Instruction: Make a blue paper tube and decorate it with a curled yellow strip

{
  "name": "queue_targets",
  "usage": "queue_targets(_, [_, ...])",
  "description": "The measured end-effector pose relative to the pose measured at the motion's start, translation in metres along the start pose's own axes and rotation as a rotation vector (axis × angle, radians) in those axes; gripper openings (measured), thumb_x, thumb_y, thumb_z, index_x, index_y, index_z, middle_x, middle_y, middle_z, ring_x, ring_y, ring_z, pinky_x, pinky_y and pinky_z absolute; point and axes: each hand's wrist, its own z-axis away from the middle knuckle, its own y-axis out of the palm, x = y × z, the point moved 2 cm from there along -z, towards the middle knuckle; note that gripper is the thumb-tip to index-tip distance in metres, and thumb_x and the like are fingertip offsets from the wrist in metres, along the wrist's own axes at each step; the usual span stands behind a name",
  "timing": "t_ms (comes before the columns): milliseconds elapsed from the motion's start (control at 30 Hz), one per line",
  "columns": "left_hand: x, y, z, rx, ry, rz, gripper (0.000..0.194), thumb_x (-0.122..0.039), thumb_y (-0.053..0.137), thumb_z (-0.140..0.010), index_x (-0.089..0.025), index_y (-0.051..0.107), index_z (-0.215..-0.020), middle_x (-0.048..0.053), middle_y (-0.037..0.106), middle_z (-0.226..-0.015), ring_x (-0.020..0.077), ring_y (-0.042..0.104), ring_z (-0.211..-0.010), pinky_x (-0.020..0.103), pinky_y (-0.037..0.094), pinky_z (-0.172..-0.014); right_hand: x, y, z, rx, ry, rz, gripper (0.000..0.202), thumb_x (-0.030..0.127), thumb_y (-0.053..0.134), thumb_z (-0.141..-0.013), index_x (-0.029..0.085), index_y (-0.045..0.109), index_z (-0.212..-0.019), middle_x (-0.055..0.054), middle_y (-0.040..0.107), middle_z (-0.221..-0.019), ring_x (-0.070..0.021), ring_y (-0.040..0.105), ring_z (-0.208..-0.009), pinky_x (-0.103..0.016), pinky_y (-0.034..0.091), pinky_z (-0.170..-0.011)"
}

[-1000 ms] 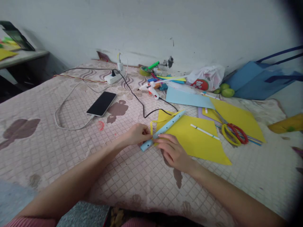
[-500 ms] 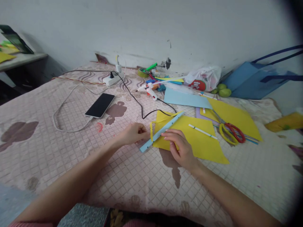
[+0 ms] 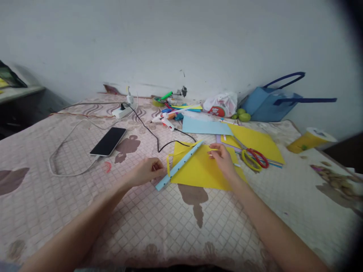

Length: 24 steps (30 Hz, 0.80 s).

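Observation:
A light blue folded paper strip with small dark marks point(image 3: 180, 165) lies slantwise over a yellow sheet point(image 3: 204, 173). A narrow yellow paper strip point(image 3: 168, 166) stands out by its left side. My left hand point(image 3: 147, 170) rests just left of these strips, fingers loosely curled and thumb apart, with nothing visible in it. Over the right part of the yellow sheet is my right hand point(image 3: 222, 158), fingers stretched and apart, away from the blue strip. A thin white stick point(image 3: 237, 165) shows beside my right wrist, mostly hidden by it.
Scissors point(image 3: 253, 159) lie right, by stacked coloured sheets point(image 3: 259, 143). A white glue gun point(image 3: 167, 121) trails a black cord. A phone point(image 3: 108, 141) on a cable lies left, near a power strip point(image 3: 121, 111). Behind are a plastic bag point(image 3: 224, 104), green fruit point(image 3: 244, 116) and a blue bag point(image 3: 263, 105).
My right hand has left the blue strip and moved right and away from me, now covering most of the white stick. My left hand stays beside the strips. The camera view has shifted.

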Motion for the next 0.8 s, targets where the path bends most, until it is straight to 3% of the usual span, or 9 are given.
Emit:
queue_targets(100, [-0.004, 0.003, 0.007, -0.004, -0.011, -0.012, 0.036, -0.049, 0.057, -0.074, -0.017, 0.056, -0.090, 0.002, 0.062, -0.072, 0.0135, 0.056, -0.062, 0.023, 0.041, -0.053, -0.002, 0.001, -0.012, -0.001, 0.099, -0.087, 0.026, 0.034, 0.058, -0.070, 0.023, 0.051, -0.093, -0.004, 0.055, -0.105, -0.0124, 0.062, -0.068, -0.028, 0.048, -0.059])
queue_targets(233, [-0.013, 0.016, 0.023, -0.074, -0.023, -0.167, 0.035, -0.045, 0.064, -0.068, -0.019, 0.054, -0.090, 0.002, 0.062, -0.083, 0.0159, 0.057, -0.070, 0.026, 0.040, -0.058, 0.003, 0.002, -0.013, 0.016, 0.093, -0.133, 0.027, 0.037, 0.058, -0.070, 0.023, 0.052, -0.092, -0.003, 0.058, -0.103, -0.0112, 0.062, -0.064, -0.024, 0.045, -0.052])
queue_targets(333, [-0.017, 0.024, 0.032, -0.158, -0.044, -0.288, 0.026, -0.033, 0.061, -0.069, -0.020, 0.055, -0.091, 0.002, 0.062, -0.086, 0.0165, 0.056, -0.072, 0.026, 0.036, -0.059, 0.003, 0.000, -0.005, 0.028, 0.112, -0.162, 0.027, 0.037, 0.059, -0.069, 0.022, 0.054, -0.091, -0.003, 0.059, -0.101, -0.0106, 0.061, -0.062, -0.022, 0.043, -0.049])
queue_targets(433, [-0.019, 0.028, 0.034, -0.186, -0.046, -0.264, 0.018, -0.028, 0.056, -0.072, -0.020, 0.056, -0.088, 0.001, 0.060, -0.079, 0.0152, 0.054, -0.068, 0.026, 0.034, -0.057, 0.002, -0.005, 0.001, 0.015, 0.150, -0.191, 0.026, 0.036, 0.060, -0.069, 0.021, 0.056, -0.090, -0.003, 0.061, -0.097, -0.0105, 0.061, -0.062, -0.022, 0.044, -0.051])
queue_targets(533, [-0.019, 0.027, 0.034, -0.106, -0.039, -0.030, 0.018, -0.032, 0.057, -0.073, -0.018, 0.056, -0.084, 0.000, 0.057, -0.071, 0.0131, 0.051, -0.064, 0.024, 0.036, -0.055, 0.002, -0.011, 0.005, -0.012, 0.168, -0.212, 0.025, 0.035, 0.059, -0.069, 0.020, 0.056, -0.089, -0.003, 0.061, -0.096, -0.0100, 0.060, -0.061, -0.022, 0.043, -0.051])
queue_targets(667, [-0.021, 0.025, 0.037, 0.089, -0.155, 0.431, 0.028, -0.038, 0.062, -0.072, -0.017, 0.057, -0.088, -0.001, 0.054, -0.071, 0.0100, 0.050, -0.062, 0.021, 0.040, -0.052, 0.005, -0.018, 0.006, -0.029, 0.158, -0.230, 0.025, 0.035, 0.059, -0.070, 0.020, 0.056, -0.089, -0.003, 0.061, -0.096, -0.0101, 0.061, -0.061, -0.022, 0.044, -0.052])
queue_targets(800, [-0.022, 0.022, 0.048, 0.117, -0.217, 0.707, 0.030, -0.038, 0.067, -0.070, -0.017, 0.058, -0.088, -0.003, 0.050, -0.070, 0.0062, 0.046, -0.059, 0.017, 0.039, -0.050, 0.008, -0.022, 0.006, -0.027, 0.126, -0.252, 0.024, 0.034, 0.059, -0.071, 0.020, 0.057, -0.091, -0.002, 0.061, -0.097, -0.0107, 0.062, -0.064, -0.023, 0.043, -0.053])
